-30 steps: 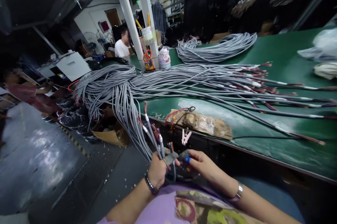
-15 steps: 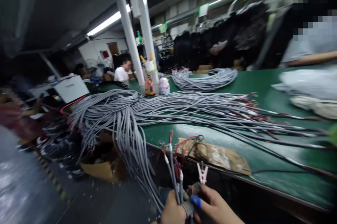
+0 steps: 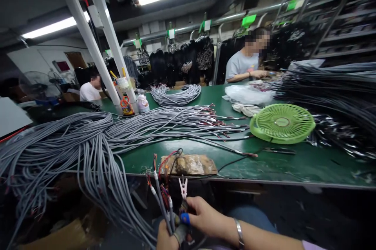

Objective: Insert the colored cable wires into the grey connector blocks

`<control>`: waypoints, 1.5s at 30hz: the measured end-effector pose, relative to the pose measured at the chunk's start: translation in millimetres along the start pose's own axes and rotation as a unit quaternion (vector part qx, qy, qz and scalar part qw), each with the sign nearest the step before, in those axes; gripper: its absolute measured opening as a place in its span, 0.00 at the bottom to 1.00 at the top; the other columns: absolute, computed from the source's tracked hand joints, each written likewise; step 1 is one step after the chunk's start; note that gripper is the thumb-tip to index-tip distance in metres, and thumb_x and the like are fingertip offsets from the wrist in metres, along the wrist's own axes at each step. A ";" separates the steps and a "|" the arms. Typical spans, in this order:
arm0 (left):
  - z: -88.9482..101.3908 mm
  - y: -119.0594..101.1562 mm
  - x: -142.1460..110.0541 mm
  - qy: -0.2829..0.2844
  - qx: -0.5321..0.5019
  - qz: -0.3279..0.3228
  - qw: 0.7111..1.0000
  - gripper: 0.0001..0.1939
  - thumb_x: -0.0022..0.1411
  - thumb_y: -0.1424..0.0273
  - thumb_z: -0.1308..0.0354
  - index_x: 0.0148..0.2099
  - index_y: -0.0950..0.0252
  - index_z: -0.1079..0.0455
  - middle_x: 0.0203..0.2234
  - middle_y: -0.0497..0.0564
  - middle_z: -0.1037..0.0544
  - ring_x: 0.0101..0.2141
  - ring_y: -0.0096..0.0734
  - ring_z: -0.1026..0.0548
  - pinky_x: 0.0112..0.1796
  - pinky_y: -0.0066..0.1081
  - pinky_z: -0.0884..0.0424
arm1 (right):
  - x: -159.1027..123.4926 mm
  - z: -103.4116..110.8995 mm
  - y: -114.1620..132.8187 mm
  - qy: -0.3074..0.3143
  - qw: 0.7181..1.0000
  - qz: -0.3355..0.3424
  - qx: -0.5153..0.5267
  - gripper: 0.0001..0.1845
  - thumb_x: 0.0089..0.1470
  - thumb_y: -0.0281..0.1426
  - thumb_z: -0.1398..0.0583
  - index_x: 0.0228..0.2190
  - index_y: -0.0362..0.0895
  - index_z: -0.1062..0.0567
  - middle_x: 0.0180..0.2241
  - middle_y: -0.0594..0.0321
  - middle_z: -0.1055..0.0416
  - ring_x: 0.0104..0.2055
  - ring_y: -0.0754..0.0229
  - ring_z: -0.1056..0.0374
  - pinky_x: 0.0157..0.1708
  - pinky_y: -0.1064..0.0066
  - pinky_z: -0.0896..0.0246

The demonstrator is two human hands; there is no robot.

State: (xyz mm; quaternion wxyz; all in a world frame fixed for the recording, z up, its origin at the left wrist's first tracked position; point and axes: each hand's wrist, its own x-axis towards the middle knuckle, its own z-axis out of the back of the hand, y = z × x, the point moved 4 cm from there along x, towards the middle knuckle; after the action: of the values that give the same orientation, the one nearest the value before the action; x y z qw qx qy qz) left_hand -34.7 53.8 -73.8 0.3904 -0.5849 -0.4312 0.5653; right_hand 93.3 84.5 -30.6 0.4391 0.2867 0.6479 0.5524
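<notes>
At the bottom of the view my left hand (image 3: 168, 237) is closed around several grey cables (image 3: 161, 199). Their stripped ends, with white sleeves and coloured wires, point up and away from me. My right hand (image 3: 205, 216) meets it from the right, thumb and fingers pinched together; what lies between them is hidden. Blue tape wraps its thumb, and dark grey wraps cover fingertips. Just beyond these fingers a pale pink clothespin (image 3: 183, 188) stands at the table's front edge. A wooden board (image 3: 194, 165) with red and black leads lies behind it.
Long grey cables (image 3: 96, 124) spread over the green table (image 3: 235, 165) and hang off its front. A green fan (image 3: 282, 122), pliers (image 3: 279, 151) and black cables (image 3: 337, 93) lie right. A coiled bundle (image 3: 179, 94) sits behind. A co-worker (image 3: 242, 66) works across the table.
My view has swung right and up, bringing in the green fan, black cables and co-worker. Both hands stay together, the left still around the grey cables.
</notes>
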 end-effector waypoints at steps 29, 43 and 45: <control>-10.4 -33.0 -30.3 -0.079 -0.053 -0.044 0.994 0.19 0.52 0.58 0.37 0.20 0.67 0.32 0.13 0.49 0.28 0.19 0.29 0.28 0.26 0.28 0.32 | -1.7 10.9 7.4 0.116 0.988 -0.005 0.099 0.22 0.42 0.49 0.36 0.24 0.42 0.31 0.20 0.66 0.31 0.21 0.67 0.42 0.23 0.73 0.48; -13.2 -34.2 -30.3 -0.053 0.037 -0.058 0.996 0.19 0.54 0.59 0.39 0.20 0.68 0.28 0.14 0.51 0.27 0.19 0.31 0.27 0.26 0.30 0.31 | 0.6 -8.6 12.0 0.139 0.974 -0.033 0.177 0.25 0.41 0.50 0.36 0.29 0.42 0.32 0.15 0.70 0.34 0.18 0.64 0.36 0.22 0.70 0.41; -13.4 -33.6 -30.6 -0.063 0.033 -0.060 0.996 0.19 0.54 0.59 0.39 0.20 0.68 0.29 0.14 0.51 0.27 0.20 0.30 0.27 0.26 0.29 0.31 | 0.7 -8.8 9.9 0.126 0.975 -0.031 0.183 0.24 0.42 0.50 0.36 0.27 0.42 0.33 0.15 0.69 0.33 0.18 0.65 0.36 0.22 0.71 0.42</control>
State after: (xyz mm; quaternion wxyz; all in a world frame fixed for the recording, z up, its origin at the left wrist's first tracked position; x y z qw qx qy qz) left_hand -23.0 36.2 -31.4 0.4148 -0.5079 -0.4705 0.5904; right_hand 84.1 83.3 -21.2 0.3111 0.2697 0.7966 0.4425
